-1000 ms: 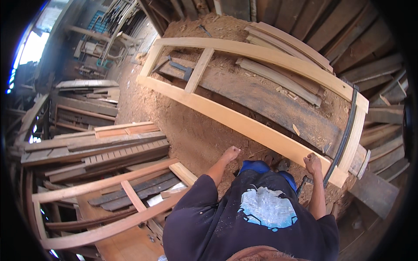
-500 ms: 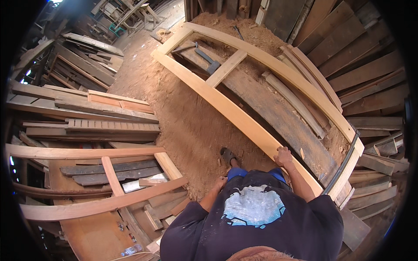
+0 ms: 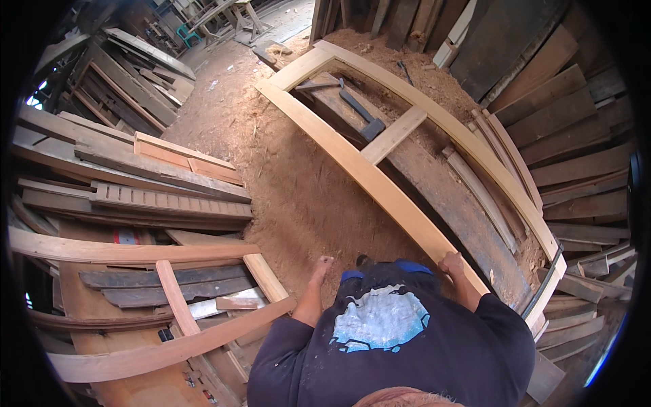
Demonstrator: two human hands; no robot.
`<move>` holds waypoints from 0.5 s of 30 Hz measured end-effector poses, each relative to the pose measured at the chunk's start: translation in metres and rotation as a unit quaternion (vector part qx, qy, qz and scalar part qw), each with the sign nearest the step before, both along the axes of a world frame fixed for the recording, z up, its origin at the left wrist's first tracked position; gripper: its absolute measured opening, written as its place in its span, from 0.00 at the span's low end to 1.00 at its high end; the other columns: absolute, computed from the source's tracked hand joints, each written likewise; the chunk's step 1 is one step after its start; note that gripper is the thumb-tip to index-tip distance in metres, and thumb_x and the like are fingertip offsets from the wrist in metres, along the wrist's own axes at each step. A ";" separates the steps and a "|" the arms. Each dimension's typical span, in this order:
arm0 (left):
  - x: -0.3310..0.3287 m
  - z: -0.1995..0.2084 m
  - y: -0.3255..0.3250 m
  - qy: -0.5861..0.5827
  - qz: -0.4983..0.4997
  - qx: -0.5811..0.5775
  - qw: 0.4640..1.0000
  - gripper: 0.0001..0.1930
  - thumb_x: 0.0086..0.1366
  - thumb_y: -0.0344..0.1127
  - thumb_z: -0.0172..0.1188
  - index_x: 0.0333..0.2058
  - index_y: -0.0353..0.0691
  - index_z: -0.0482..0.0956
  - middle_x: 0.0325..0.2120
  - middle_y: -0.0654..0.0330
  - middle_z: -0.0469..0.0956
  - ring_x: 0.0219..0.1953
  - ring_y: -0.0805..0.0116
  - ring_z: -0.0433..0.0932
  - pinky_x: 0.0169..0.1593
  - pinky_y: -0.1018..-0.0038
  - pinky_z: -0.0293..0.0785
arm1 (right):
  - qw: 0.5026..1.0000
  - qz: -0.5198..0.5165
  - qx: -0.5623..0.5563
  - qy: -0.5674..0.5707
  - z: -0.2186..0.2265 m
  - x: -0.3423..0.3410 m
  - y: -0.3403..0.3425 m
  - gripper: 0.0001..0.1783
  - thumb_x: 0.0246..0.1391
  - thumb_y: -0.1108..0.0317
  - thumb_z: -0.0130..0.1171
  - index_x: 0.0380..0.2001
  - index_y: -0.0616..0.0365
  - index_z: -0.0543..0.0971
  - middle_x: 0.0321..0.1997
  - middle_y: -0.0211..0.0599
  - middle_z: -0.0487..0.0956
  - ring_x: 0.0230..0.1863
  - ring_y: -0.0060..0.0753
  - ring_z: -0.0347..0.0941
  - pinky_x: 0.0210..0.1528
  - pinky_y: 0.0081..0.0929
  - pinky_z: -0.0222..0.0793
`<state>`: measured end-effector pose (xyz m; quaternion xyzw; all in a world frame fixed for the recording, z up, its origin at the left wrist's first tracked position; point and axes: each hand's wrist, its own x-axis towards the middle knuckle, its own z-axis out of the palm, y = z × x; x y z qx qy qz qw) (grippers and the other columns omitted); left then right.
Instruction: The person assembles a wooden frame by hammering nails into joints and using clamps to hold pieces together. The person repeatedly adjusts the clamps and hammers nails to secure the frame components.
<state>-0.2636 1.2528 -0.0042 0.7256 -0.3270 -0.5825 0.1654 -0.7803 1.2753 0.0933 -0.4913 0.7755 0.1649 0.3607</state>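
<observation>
Well, farthest left of the left fingers lies a stack of weathered grey-brown wooden boards (image 3: 159, 169), with a long brown slatted wooden panel (image 3: 173, 201) along its near side. Closer to those fingers, on their left and slightly nearer the body, sits a reddish four-sided wooden frame (image 3: 135, 253) with one crossbar and a curved near rail; two dark narrow boards (image 3: 163, 277) show through its opening.

The left hand (image 3: 323, 267) hangs over the brown, sawdust-covered ground, just right of that frame and apart from it. Its fingers look curled together; whether they hold anything small, I cannot tell.

Well beyond both hands, between them from side to side, rests a dark hammer-like tool (image 3: 371, 127), seen through the far opening of a long pale wooden frame (image 3: 393, 198). This frame slants from ahead of the left fingers down to the right fingers, above a dark broad plank (image 3: 444, 193). The right hand (image 3: 453, 264) touches its straight near rail, fingers folded; whether they clamp the wood, I cannot tell.

Right of the right fingers, a slim black bar (image 3: 543, 283) crosses the frame's near end, and farther right lean brown planks (image 3: 576, 156).
</observation>
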 end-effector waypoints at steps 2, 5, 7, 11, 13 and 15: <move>0.012 0.001 -0.019 -0.018 0.048 0.003 0.999 0.18 0.71 0.47 0.57 0.49 0.39 0.74 0.27 0.61 0.78 0.21 0.73 0.73 0.23 0.75 0.71 | 1.000 0.015 -0.007 0.022 -0.002 0.000 -0.008 0.22 0.53 0.63 0.56 0.45 0.69 0.82 0.54 0.65 0.79 0.59 0.64 0.74 0.60 0.45 0.73; 0.015 0.004 -0.026 0.017 0.070 0.008 0.997 0.17 0.71 0.47 0.56 0.49 0.40 0.74 0.27 0.61 0.77 0.20 0.73 0.73 0.22 0.77 0.70 | 0.999 -0.036 0.012 0.007 -0.003 0.001 -0.038 0.19 0.52 0.66 0.54 0.40 0.71 0.83 0.47 0.64 0.82 0.54 0.57 0.79 0.57 0.43 0.74; 0.017 -0.001 -0.019 0.041 0.108 0.019 0.993 0.15 0.71 0.46 0.58 0.44 0.40 0.76 0.25 0.62 0.76 0.20 0.72 0.72 0.22 0.75 0.69 | 0.995 -0.094 0.036 -0.022 -0.001 0.006 -0.063 0.18 0.52 0.68 0.53 0.36 0.72 0.84 0.40 0.62 0.84 0.49 0.52 0.83 0.55 0.41 0.76; 0.000 -0.030 0.022 0.079 0.093 0.041 0.992 0.14 0.70 0.45 0.59 0.40 0.39 0.77 0.23 0.63 0.76 0.20 0.72 0.72 0.23 0.72 0.68 | 0.980 -0.103 -0.029 -0.167 -0.014 0.052 -0.146 0.17 0.50 0.61 0.57 0.23 0.65 0.84 0.26 0.49 0.85 0.33 0.42 0.85 0.42 0.38 0.78; -0.011 -0.027 0.026 0.073 0.019 0.078 0.994 0.14 0.70 0.45 0.58 0.41 0.39 0.77 0.23 0.63 0.76 0.21 0.72 0.72 0.24 0.72 0.69 | 0.958 -0.097 -0.090 -0.256 -0.015 0.083 -0.182 0.19 0.52 0.57 0.59 0.25 0.65 0.84 0.23 0.45 0.84 0.28 0.37 0.83 0.37 0.34 0.77; -0.019 -0.016 0.015 0.058 -0.030 0.118 0.991 0.14 0.71 0.45 0.58 0.42 0.39 0.76 0.24 0.63 0.76 0.22 0.72 0.72 0.25 0.72 0.70 | 0.935 -0.078 -0.076 -0.338 -0.021 0.112 -0.223 0.15 0.55 0.62 0.60 0.33 0.67 0.82 0.29 0.41 0.83 0.23 0.25 0.78 0.25 0.26 0.72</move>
